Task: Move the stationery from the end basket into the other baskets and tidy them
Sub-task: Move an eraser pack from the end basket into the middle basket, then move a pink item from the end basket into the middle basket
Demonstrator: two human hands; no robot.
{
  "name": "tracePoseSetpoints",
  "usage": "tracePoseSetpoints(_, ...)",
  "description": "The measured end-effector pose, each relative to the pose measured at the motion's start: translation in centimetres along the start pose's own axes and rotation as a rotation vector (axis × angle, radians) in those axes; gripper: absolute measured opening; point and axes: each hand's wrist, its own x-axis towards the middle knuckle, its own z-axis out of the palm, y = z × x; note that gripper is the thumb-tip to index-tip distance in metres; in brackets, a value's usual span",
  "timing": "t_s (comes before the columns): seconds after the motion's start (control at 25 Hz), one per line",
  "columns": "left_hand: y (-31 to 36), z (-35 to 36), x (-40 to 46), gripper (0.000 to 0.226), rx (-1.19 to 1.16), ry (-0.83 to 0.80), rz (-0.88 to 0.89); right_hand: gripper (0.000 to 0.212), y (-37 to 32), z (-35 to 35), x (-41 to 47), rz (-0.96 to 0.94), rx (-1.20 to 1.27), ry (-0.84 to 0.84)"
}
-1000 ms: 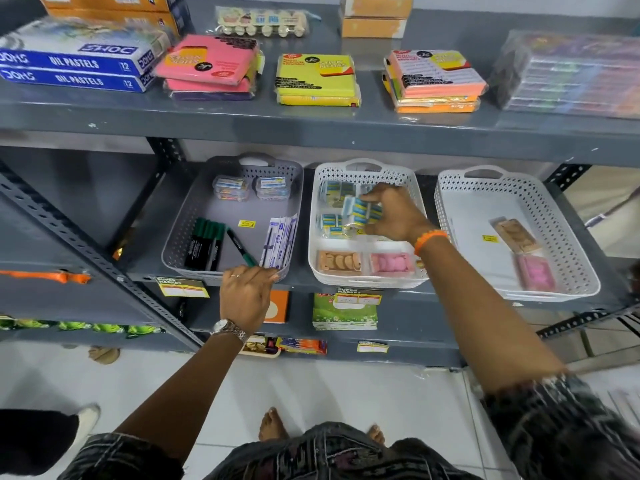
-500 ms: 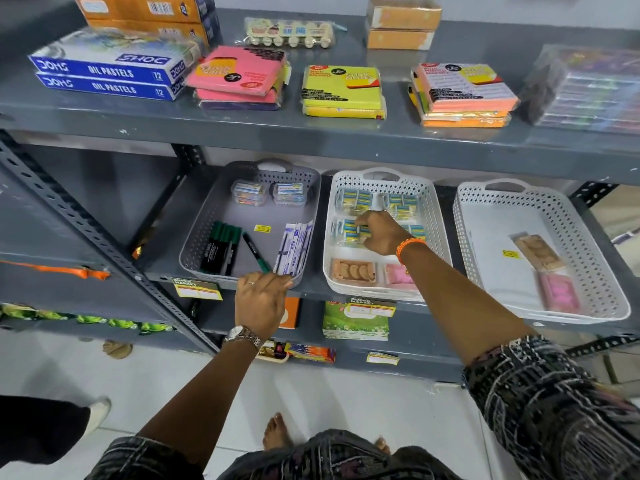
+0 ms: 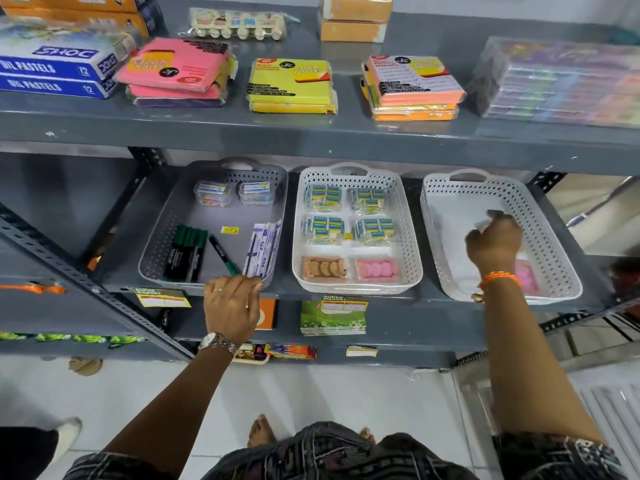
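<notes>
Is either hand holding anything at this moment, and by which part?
The left hand grips the gray basket by its front rim. The right hand, inside the right white basket, pinches something blurred at its fingertips; what it is cannot be told.

Three perforated plastic baskets sat side by side on the grey shelf. The grey basket (image 3: 166,237) held green markers (image 3: 185,252) and white pen packets (image 3: 263,249). The middle white basket (image 3: 410,233) held blue-yellow packs (image 3: 323,199). The end white basket (image 3: 550,230) kept a pink packet (image 3: 528,277).
</notes>
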Motion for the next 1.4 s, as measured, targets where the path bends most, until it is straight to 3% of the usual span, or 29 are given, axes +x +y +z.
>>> tracePoseSetpoints(0.12, -0.1, 0.3, -0.1, 0.026, -0.009, 0.024, 0.007, 0.058, 4.1, -0.6, 0.7, 0.188, -0.362, -0.124)
tracePoseSetpoints(0.24, -0.3, 0.6, -0.1, 0.021, -0.003, 0.042, 0.017, 0.058, 6.6, -0.4, 0.7, 0.308, -0.458, -0.271)
tracePoseSetpoints(0.36, -0.3, 0.7, -0.2, 0.021, 0.006, 0.041, 0.009, 0.045, 7.7, 0.1, 0.2, 0.289, -0.430, -0.262)
tracePoseSetpoints(0.44, -0.2, 0.7, -0.3, 0.021, 0.015, 0.044, 0.004, 0.048, 7.5, 0.1, -0.4, 0.268, -0.375, -0.201)
tracePoseSetpoints(0.64, -0.2, 0.8, -0.2, 0.024, 0.012, 0.059, -0.004, 0.055, 6.0, 0.3, -0.9, 0.154, -0.292, -0.247)
tracePoseSetpoints(0.76, -0.2, 0.7, -0.2, 0.023, 0.016, 0.058, -0.007, 0.057, 5.0, 0.3, -1.7, 0.178, -0.273, -0.196)
tracePoseSetpoints(0.96, -0.2, 0.7, -0.3, 0.027, 0.012, 0.056, -0.014, 0.026, 4.3, 0.0, -2.3, 0.136, -0.151, -0.087)
tracePoseSetpoints(1.08, 0.0, 0.7, -0.3, 0.028, 0.011, 0.049, -0.022, 0.033, 3.4, -0.7, -2.8, 0.151, 0.021, -0.038)
tracePoseSetpoints(1.24, -0.2, 0.7, -0.3, 0.026, 0.015, 0.045, -0.020, 0.032, 0.7, -1.8, -3.8, -0.135, 0.109, 0.027)
tracePoseSetpoints(1.4, -0.3, 0.9, -0.3, 0.023, 0.003, 0.079, -0.011, 0.046, -4.2, -1.4, -4.9, -0.336, 0.190, -0.237)
